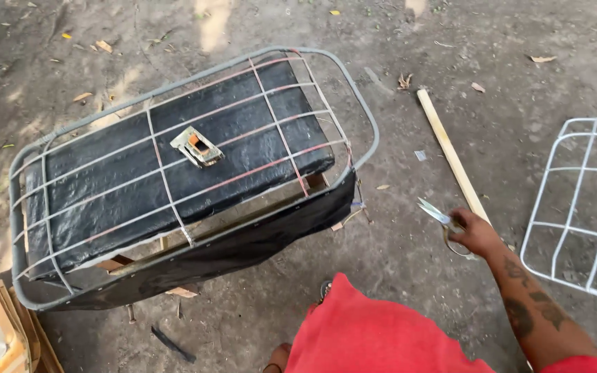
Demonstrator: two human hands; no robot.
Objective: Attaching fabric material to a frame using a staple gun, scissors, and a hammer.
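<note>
Bare, dusty dirt ground (409, 276) all around — dry leaves (105, 45) scattered toward the upper left, sunlight patches (212, 21) dappling the top edge

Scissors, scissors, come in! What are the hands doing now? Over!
Right hand gripping scissors, blades open, above the dirt. Left hand out of view. Wire frame with stapler sits apart, untouched.
</note>
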